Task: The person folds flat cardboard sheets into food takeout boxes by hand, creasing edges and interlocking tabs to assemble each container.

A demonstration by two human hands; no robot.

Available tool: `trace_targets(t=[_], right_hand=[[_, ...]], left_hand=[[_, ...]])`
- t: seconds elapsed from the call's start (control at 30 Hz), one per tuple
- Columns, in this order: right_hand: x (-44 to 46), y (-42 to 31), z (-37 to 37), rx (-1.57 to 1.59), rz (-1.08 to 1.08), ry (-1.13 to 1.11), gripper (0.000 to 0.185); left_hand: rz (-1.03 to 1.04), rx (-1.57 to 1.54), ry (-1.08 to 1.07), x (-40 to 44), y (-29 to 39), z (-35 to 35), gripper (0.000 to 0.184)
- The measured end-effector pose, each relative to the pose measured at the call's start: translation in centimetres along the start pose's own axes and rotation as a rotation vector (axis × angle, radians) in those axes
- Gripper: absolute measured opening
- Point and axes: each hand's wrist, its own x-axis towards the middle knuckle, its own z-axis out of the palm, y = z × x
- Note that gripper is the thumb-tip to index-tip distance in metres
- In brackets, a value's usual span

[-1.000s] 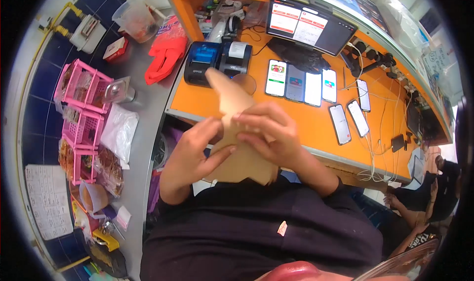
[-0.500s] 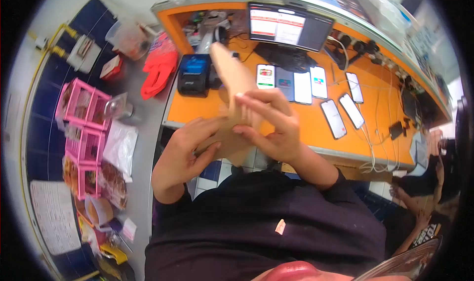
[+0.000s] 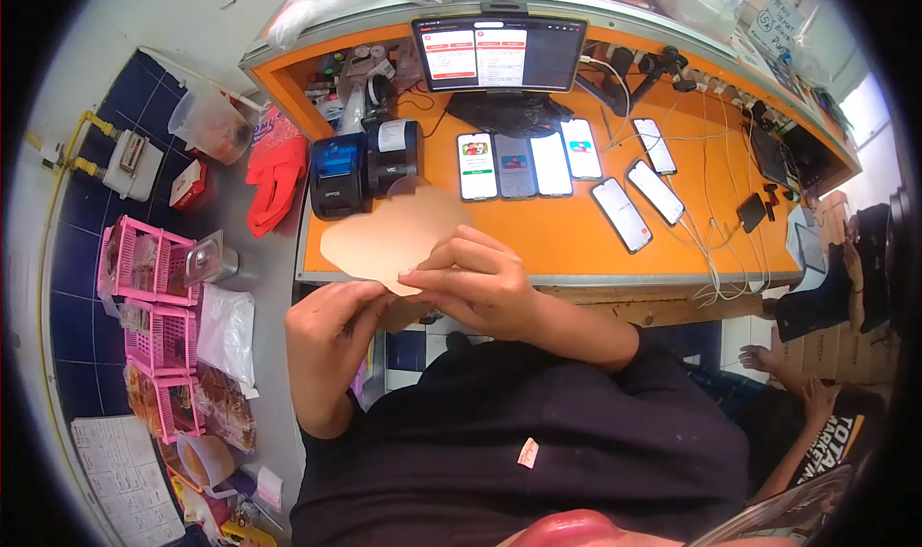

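Note:
A flat piece of plain brown paper or thin card (image 3: 384,235) with a curved, wavy outline is held between my two hands, in front of the orange desk's edge. My left hand (image 3: 331,326) pinches its near edge from the left, thumb and fingers together. From the right, my right hand (image 3: 475,280) grips the same near edge, its fingertips almost meeting those of the left. The paper's far part spreads out over the desk toward two black printers, a small one (image 3: 339,177) and another with a paper slip (image 3: 395,158).
Several phones, among them one with a green button (image 3: 475,168), lie on the orange desk (image 3: 519,244) below a monitor (image 3: 499,55). Cables trail at right. Pink baskets (image 3: 158,340) and a red bag (image 3: 276,177) are on the left counter. Another person's hands (image 3: 816,398) are at far right.
The brown paper has swung from an upright, edge-on position to a flatter one with its broad face showing. Both hands have come lower and closer together. The camera view has shifted slightly.

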Motion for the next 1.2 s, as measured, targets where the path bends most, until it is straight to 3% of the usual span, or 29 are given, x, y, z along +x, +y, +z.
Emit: trace_targets(t=[0.17, 0.27, 0.37, 0.53, 0.63, 0.73, 0.9, 1.0, 1.13, 1.2], right_hand=[[0.6, -0.2, 0.1, -0.097, -0.066, 0.041, 0.03], [0.6, -0.2, 0.1, -0.08, -0.059, 0.098, 0.029], [0.7, 0.0, -0.5, -0.068, -0.104, 0.082, 0.027], [1.7, -0.4, -1.9, -0.095, -0.102, 0.064, 0.03], [1.8, -0.8, -2.2, -0.111, 0.115, 0.06, 0.032], [1.4, -0.9, -0.8, 0.19, 0.295, 0.159, 0.031], [1.6, 0.0, -1.0, 0.215, 0.222, 0.078, 0.019], [2.0, 0.6, -0.5, 0.15, 0.148, 0.083, 0.021], [2.9, 1.0, -0.4, -0.032, -0.039, 0.163, 0.021], [3.0, 0.7, -0.7, 0.04, -0.028, 0.048, 0.022]], left_hand=[[-0.169, -0.262, 0.271, -0.6, -0.9, 1.9, 0.013], [-0.123, -0.192, 0.304, 0.4, 0.7, 2.1, 0.018], [0.033, 0.02, 0.125, 0.6, -0.2, 1.4, 0.026], [0.128, -0.011, 0.158, 0.0, -1.3, 1.3, 0.033], [0.21, -0.018, 0.309, 0.3, -1.1, 1.9, 0.031], [0.274, -0.081, 0.382, 0.7, -1.7, 2.5, 0.027], [0.293, -0.26, 0.39, 0.8, -2.4, 3.4, 0.018], [0.379, -0.281, 0.347, 0.3, -3.8, 3.8, 0.036], [0.228, -0.965, 0.526, 0.1, -4.1, 4.0, 0.064], [0.075, -1.294, 0.522, 0.6, -3.9, 1.4, 0.068]])
